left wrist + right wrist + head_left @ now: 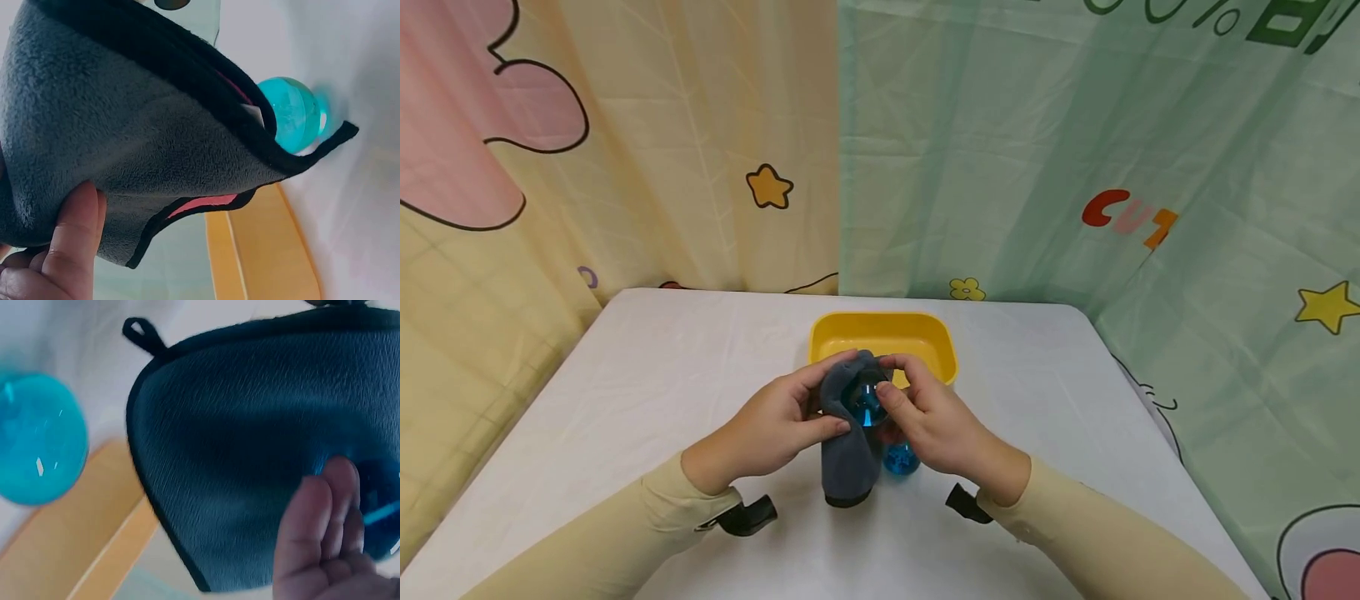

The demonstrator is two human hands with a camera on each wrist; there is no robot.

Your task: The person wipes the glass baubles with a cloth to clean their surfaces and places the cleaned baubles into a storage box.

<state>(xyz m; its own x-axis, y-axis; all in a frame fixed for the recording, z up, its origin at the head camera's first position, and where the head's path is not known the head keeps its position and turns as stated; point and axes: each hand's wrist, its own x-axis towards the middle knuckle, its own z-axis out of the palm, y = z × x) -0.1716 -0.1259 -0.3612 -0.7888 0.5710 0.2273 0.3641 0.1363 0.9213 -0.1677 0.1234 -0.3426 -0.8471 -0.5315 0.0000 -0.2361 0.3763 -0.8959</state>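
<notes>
My left hand (771, 421) grips a grey plush cloth (850, 471) with black edging, its thumb on the near side. Pink lining shows inside the folds in the left wrist view. My right hand (936, 421) holds a shiny, see-through blue rounded object (868, 407) against the cloth, thumb over its top; its full shape is hidden. On the table just below that hand stands a second blue see-through object (902, 459), ball-shaped. It appears beyond the cloth's edge in the left wrist view and at the left in the right wrist view.
A yellow tray (880, 322) stands right behind the hands, partly covered by them and the cloth. White cloth covers the table (700, 358). Printed curtains (940, 167) hang along its back and sides.
</notes>
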